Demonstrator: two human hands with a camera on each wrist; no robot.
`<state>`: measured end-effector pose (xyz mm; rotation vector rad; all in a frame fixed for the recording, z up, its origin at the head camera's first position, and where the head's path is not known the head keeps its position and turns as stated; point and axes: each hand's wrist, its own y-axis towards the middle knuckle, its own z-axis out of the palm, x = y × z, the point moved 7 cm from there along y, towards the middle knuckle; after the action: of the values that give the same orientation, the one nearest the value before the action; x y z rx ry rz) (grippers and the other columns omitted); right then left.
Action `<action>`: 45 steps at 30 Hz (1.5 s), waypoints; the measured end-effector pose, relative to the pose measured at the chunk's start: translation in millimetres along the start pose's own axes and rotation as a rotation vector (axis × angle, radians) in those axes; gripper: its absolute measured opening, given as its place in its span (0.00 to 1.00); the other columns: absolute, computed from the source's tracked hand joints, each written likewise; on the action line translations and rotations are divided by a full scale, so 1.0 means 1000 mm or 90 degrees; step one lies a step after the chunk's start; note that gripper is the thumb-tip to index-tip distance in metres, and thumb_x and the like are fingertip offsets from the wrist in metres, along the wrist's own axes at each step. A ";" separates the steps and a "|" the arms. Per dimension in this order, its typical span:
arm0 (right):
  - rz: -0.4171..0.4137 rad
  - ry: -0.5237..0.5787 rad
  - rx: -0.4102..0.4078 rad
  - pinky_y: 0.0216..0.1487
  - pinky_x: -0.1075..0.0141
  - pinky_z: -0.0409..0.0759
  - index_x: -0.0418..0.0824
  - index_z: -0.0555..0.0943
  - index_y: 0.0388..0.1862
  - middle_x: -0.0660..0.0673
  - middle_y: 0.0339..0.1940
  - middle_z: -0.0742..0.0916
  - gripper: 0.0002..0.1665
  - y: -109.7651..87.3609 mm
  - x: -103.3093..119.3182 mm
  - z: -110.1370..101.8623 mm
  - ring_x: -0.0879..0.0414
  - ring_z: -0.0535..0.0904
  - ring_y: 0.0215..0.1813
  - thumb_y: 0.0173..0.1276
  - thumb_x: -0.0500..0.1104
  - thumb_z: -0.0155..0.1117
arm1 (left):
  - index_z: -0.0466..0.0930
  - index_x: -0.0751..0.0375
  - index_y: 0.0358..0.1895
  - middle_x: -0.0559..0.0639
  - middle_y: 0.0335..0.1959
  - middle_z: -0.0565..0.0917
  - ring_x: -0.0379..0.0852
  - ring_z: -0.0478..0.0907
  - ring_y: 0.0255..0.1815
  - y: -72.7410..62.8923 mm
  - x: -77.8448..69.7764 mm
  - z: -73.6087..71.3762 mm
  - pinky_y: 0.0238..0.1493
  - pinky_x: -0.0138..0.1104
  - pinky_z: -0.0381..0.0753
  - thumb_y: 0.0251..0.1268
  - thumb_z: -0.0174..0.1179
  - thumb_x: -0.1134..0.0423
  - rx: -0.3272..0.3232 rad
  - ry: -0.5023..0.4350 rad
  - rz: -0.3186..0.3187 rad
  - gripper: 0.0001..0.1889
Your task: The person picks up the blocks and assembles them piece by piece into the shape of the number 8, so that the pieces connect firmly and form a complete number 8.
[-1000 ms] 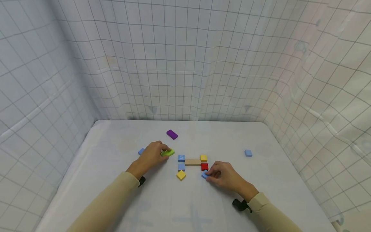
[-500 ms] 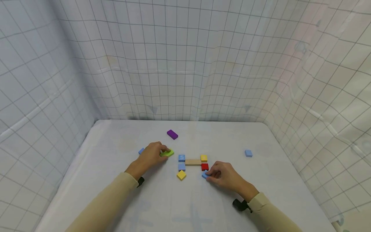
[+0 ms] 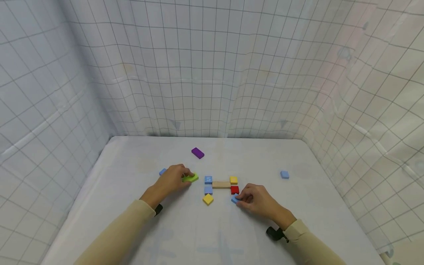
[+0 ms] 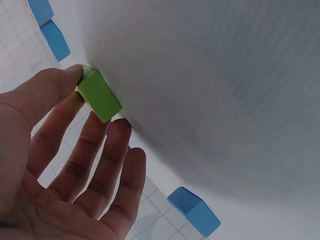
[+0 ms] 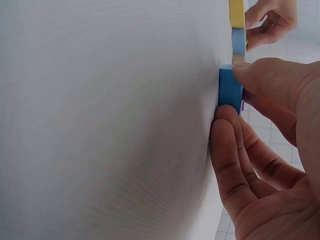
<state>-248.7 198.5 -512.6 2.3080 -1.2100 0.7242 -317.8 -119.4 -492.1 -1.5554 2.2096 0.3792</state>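
White grid-patterned curtain [image 3: 212, 73] hangs behind and along both sides of a white-topped table [image 3: 212, 228], over which two beige sleeves [image 3: 116, 235] reach. The left hand [image 3: 170, 179] pinches a lime-green block [image 3: 191, 178] between thumb and fingers; the right hand [image 3: 257, 199] grips a blue square [image 3: 234, 199] likewise, turned cornerwise just nearer the person than a red square [image 3: 235, 190]. Bare wooden bar [image 3: 221, 185] lies between two pairs: a blue tile marked 5 [image 3: 208, 179] over a plain blue one [image 3: 208, 190], and a yellow square [image 3: 233, 180] over the red. Purple block [image 3: 197, 153] rests farther back. Smaller pieces lie directly on the tabletop: a yellow diamond-turned square [image 3: 208, 199] near the plain blue one, a far-right blue square [image 3: 284, 175], another blue piece [image 3: 162, 172] partly behind the left hand.
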 end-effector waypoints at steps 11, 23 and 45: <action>-0.015 0.014 -0.008 0.48 0.71 0.92 0.44 0.98 0.49 0.51 0.47 0.94 0.08 0.001 -0.001 0.000 0.68 0.86 0.44 0.73 0.37 0.87 | 0.98 0.58 0.59 0.50 0.50 0.94 0.45 0.87 0.50 -0.012 0.004 0.005 0.63 0.47 0.93 0.72 0.82 0.65 0.013 0.002 0.013 0.15; -0.018 0.022 -0.002 0.48 0.71 0.92 0.45 0.97 0.49 0.51 0.47 0.94 0.08 0.002 0.000 0.001 0.69 0.85 0.43 0.73 0.38 0.87 | 0.99 0.58 0.55 0.45 0.46 0.93 0.40 0.86 0.47 -0.029 0.002 0.006 0.55 0.39 0.91 0.68 0.85 0.65 0.022 0.006 0.072 0.14; -0.004 0.036 -0.006 0.48 0.71 0.92 0.44 0.97 0.49 0.51 0.46 0.94 0.09 0.000 -0.002 0.000 0.70 0.86 0.42 0.73 0.38 0.88 | 1.00 0.42 0.54 0.36 0.50 0.92 0.41 0.86 0.56 -0.054 -0.015 0.011 0.68 0.49 0.91 0.69 0.86 0.59 0.123 -0.002 0.191 0.13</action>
<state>-250.0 199.5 -513.6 2.2679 -1.1778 0.7748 -260.4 -120.5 -493.9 -1.1259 2.4025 0.2449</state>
